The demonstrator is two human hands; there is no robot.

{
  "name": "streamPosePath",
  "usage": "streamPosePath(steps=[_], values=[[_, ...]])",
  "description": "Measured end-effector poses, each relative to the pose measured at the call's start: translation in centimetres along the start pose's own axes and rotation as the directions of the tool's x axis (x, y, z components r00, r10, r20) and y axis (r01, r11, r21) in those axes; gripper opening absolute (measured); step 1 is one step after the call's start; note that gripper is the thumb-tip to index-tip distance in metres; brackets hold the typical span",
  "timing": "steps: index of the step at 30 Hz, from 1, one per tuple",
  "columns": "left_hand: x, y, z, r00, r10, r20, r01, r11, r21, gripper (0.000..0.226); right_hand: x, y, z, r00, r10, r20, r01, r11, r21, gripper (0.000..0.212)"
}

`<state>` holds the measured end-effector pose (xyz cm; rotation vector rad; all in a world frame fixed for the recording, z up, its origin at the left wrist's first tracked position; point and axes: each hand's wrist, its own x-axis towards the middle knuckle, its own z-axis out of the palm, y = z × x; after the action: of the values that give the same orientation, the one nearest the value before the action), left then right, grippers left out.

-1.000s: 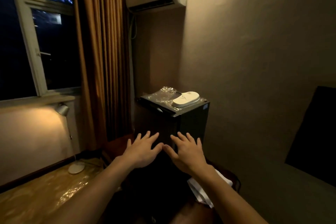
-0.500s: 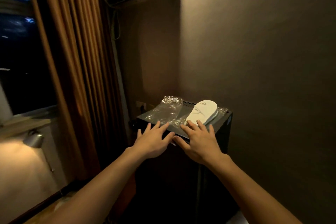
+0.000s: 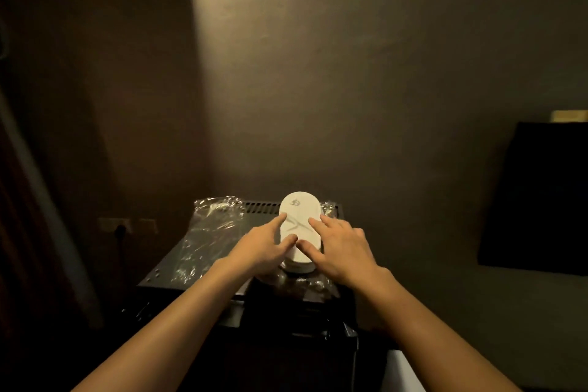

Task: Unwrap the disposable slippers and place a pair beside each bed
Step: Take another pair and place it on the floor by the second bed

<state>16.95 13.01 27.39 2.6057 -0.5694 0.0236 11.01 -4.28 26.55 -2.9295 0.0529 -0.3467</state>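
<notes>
dim room | black cabinet top, plastic wrap | left hand, right hand grip spread, fingertips on slippers

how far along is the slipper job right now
Done: an empty clear wrapper lies loose on the dark cabinet. In hand: the left hand and right hand reach onto the white slippers, fingers touching them, not yet gripping. Left: lifting them and placing them beside a bed; no bed shows here.

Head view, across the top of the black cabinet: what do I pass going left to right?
Wall socket → crumpled clear wrapper → left hand → white slippers → right hand.
</notes>
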Motion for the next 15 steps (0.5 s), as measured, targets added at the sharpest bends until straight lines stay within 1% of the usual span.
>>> streamPosePath(steps=[2,4,7,9,12,13,15], values=[[1.4,-0.5,0.2,0.999,0.043,-0.009,-0.043,0.996,-0.073,0.067,0.6,-0.2,0.5,0.996,0.090,-0.018,-0.089,0.996,0.024,0.071],[2.4,-0.7,0.6,0.998,0.052,-0.029,-0.055,0.993,-0.102,0.058,0.8,-0.4,0.9,0.984,0.178,-0.016,-0.176,0.979,0.099,0.068],[3.3,-0.9,1.3,0.998,0.023,-0.064,-0.029,0.994,-0.104,0.022,1.3,-0.8,1.8,0.944,0.331,0.012,-0.324,0.916,0.237,0.055],[3.9,-1.1,1.7,0.999,-0.040,-0.032,0.036,0.991,-0.130,0.024,1.6,-1.1,2.3,0.904,0.427,0.038,-0.415,0.850,0.325,0.050],[4.5,-1.4,1.9,0.990,-0.127,0.062,0.136,0.977,-0.165,0.039,2.1,-1.2,2.7,0.854,0.509,0.106,-0.501,0.752,0.427,0.045],[4.7,-1.4,1.8,0.989,-0.135,0.063,0.145,0.974,-0.176,0.040,2.3,-1.3,2.7,0.840,0.525,0.136,-0.524,0.719,0.457,0.046],[4.7,-1.4,1.5,0.988,-0.149,0.046,0.156,0.964,-0.216,0.035,2.5,-1.2,2.5,0.818,0.538,0.206,-0.553,0.633,0.542,0.050]])
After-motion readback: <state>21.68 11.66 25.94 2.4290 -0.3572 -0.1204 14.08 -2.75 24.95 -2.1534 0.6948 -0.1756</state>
